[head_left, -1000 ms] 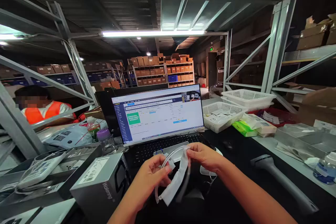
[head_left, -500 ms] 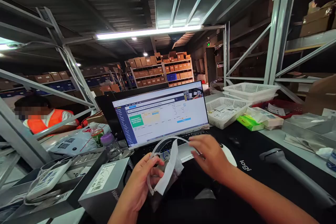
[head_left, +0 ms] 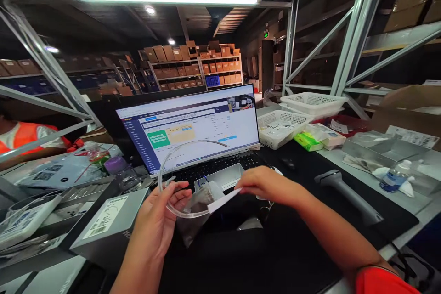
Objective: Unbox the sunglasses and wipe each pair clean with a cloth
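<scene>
A clear, curved plastic tube (head_left: 166, 161) is gripped by my left hand (head_left: 155, 220), fingers curled around its lower bend. The tube's free end arcs up and right in front of the monitor. My right hand (head_left: 267, 186) pinches the far end of a white paper-like strip (head_left: 223, 200) between thumb and fingers. The strip's other end meets the tube's lower end. Beside my left fingers hangs a see-through bag (head_left: 193, 227); what it holds is hard to make out. Behind the strip lies an open grey box (head_left: 232, 175) in front of the keyboard (head_left: 250, 161).
A lit monitor (head_left: 193, 121) stands ahead. Grey boxes (head_left: 110, 220) line the left side. On the right are a barcode scanner (head_left: 347, 197), a mouse (head_left: 287, 164), white baskets (head_left: 280, 140), a green packet (head_left: 307, 142) and a bottle (head_left: 394, 177). A person in an orange vest (head_left: 29, 138) sits far left.
My right hand has moved down and now pinches the white strip, stretched to the right. The tube has turned, its end swinging upward. The view has shifted right and down.
</scene>
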Demonstrator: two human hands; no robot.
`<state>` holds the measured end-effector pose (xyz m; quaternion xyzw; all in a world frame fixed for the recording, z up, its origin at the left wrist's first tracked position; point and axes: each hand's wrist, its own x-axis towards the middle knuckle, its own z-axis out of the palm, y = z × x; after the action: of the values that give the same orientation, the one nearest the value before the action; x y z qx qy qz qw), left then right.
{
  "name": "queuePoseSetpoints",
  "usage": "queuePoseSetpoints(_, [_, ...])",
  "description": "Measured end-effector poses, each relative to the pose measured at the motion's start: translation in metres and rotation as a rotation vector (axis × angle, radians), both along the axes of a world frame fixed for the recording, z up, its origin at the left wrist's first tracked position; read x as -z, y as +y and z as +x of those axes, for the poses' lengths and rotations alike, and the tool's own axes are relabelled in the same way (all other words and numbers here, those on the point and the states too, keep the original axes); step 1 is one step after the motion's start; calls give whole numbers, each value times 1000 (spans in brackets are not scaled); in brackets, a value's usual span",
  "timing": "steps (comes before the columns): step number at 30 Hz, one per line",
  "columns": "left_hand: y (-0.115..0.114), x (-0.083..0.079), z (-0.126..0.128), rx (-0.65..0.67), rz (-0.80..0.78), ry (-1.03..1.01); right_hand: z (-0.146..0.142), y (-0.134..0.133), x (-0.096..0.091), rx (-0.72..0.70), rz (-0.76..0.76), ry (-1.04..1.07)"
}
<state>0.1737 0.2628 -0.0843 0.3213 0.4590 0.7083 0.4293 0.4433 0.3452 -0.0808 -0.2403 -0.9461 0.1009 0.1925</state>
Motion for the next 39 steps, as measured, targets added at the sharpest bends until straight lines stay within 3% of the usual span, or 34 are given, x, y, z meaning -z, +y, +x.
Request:
queuePoseSetpoints(4, [2,0,-4,-50,2,2,29,31,-6,432,-146,-149])
queuePoseSetpoints(6, [5,0,-11,-70,-9,-6,33,43,0,526,-186,-223])
queuePoseSetpoints(12, [8,4,-8,-74,-16,-44,4,50,28,410,-350,-426])
queuePoseSetpoints(16, [5,11,10,-42,-16,59,18,55,26,399,-309,-366])
queuePoseSetpoints(21, [-7,14,30,-208,96,391,38,69,24,564,-264,-437])
queuePoseSetpoints(24, [-19,15,36,-331,151,711,19,72,39,548,-317,-531])
queuePoseSetpoints(26, [-25,16,37,-403,294,920,4,72,50,553,-331,-556])
queuePoseSetpoints(30, [-31,15,38,-466,564,1178,-2,74,49,662,-230,-417])
queuePoseSetpoints(36, [-36,14,38,-532,605,1361,39,75,13,884,-19,125])
queuePoseSetpoints(39, [-35,15,39,-587,644,1462,39,64,8,868,-25,321])
